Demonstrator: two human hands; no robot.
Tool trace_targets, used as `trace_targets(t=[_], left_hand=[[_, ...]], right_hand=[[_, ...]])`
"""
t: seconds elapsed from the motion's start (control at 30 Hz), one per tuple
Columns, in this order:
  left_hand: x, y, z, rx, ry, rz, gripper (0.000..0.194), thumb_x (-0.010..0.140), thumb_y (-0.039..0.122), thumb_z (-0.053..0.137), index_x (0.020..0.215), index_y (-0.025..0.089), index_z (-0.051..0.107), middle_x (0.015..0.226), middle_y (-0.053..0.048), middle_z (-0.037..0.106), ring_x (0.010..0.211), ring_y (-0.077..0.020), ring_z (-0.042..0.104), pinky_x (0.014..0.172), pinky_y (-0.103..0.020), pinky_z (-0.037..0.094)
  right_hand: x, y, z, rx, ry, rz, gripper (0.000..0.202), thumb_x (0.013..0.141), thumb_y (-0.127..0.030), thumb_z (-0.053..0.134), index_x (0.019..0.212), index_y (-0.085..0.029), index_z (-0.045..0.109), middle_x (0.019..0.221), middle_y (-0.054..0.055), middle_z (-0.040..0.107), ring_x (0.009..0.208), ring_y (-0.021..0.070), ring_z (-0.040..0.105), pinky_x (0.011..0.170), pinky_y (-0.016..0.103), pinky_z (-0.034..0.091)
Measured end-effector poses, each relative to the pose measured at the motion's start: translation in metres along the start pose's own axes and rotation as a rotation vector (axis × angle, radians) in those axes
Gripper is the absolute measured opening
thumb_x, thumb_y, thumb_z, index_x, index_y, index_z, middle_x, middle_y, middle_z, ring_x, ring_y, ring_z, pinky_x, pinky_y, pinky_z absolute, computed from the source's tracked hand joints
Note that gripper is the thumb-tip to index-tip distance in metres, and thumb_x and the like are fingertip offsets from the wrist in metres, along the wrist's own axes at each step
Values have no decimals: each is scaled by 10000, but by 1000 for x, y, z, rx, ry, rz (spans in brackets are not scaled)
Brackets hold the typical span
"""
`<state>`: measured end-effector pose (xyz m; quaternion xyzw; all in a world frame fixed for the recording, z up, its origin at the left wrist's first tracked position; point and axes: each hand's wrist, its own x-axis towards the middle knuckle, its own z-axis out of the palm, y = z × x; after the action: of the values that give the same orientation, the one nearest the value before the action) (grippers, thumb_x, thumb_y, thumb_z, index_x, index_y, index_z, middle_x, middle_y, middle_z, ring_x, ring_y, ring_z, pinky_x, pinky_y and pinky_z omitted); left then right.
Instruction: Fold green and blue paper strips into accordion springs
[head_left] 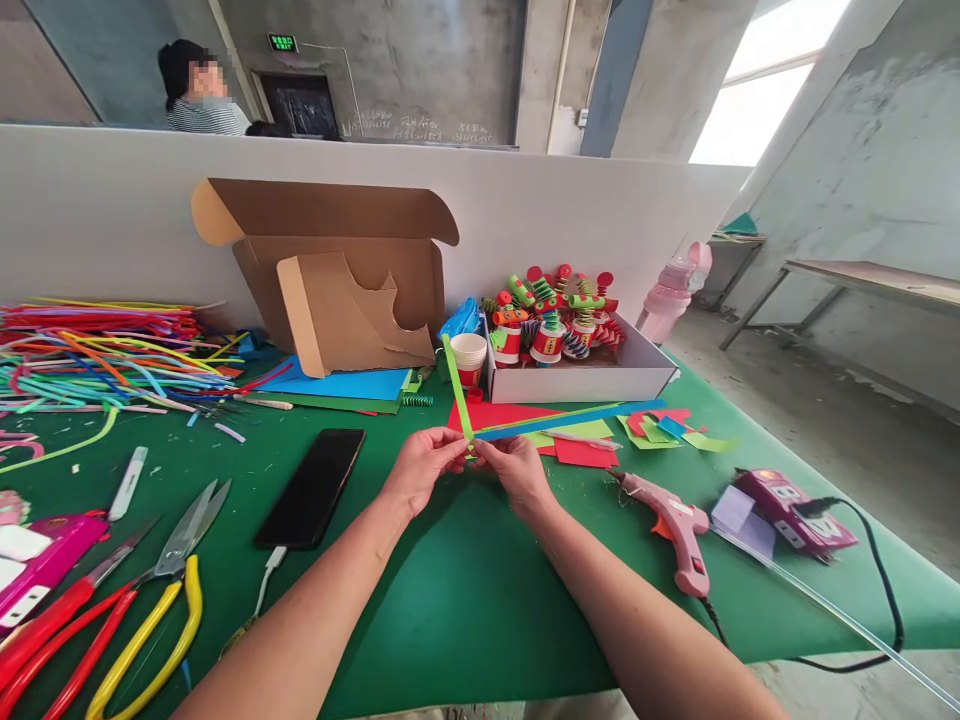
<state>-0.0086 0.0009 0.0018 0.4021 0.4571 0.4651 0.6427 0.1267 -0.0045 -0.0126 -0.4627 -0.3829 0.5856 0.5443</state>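
Both my hands meet above the green table (465, 590), pinching two paper strips where they cross. My left hand (424, 468) holds the light green strip (457, 395), which rises up and away to the left. My right hand (516, 470) grips the blue strip (570, 418), which runs off to the right with a thin green edge along it. The crossing point sits between my fingertips, partly hidden by them.
A black phone (311, 487) lies left of my hands, scissors (161, 590) and red pliers nearer left. A pink glue gun (675, 525) and power strip (795, 512) sit right. Behind stand a paper cup (469, 357), a white box of crafts (577, 375), a cardboard box (337, 270), pipe cleaners (105, 355). A person sits beyond the partition.
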Motion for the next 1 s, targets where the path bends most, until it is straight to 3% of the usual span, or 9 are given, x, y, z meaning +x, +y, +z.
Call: trace_targets(t=[0.2,0.43,1.0], left_hand=[[1,2,-4,-82,-5,9,343,481,320,851,680,125,650,599,-7,622,528,-81,534,551,-230,452],[-1,5,-2,-61,-40,-32,318,492,302,846,659,126,642,582,-2,607,521,-76,516,524,-225,438],[-3,5,3,61,12,-5,417,410,403,877,604,132,628,562,-1,607,498,-88,515,479,-221,425]], right_hand=[[1,-3,-7,153,-144,102,351,469,-361,884,681,-155,694,689,8,693,574,107,615,671,268,523],[5,4,-10,293,-172,188,351,472,-357,904,638,-146,677,611,-5,630,585,97,588,751,288,552],[1,4,-5,249,-129,166,396,450,-382,908,645,-148,654,600,-41,604,543,66,556,690,257,527]])
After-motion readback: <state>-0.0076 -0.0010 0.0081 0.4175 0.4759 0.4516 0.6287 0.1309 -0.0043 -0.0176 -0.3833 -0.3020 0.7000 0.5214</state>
